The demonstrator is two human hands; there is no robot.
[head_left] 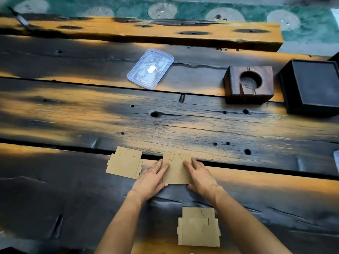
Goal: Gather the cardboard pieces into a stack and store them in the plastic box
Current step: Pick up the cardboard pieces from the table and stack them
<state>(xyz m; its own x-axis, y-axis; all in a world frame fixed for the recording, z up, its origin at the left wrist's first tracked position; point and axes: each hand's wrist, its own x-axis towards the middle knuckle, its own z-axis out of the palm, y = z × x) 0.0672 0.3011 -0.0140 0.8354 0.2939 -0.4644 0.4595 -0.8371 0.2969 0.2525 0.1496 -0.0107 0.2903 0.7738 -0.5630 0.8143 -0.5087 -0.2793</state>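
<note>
Dark plank bench (73,189), lidded plastic box (150,69) lying far back. Left hand (152,177) and right hand (200,176) press flat, squaring the middle cardboard piece (176,169). Gathering stage; next, collect the left piece (125,162) and near piece (198,228).

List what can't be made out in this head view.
- Middle cardboard piece: side edges covered by left hand and right hand; single piece or several, unclear.
- Plastic box: glare hides whether it is the lid alone.
- Pale object: cut off by the right edge.
- Thin object, top left: blurred.
</note>
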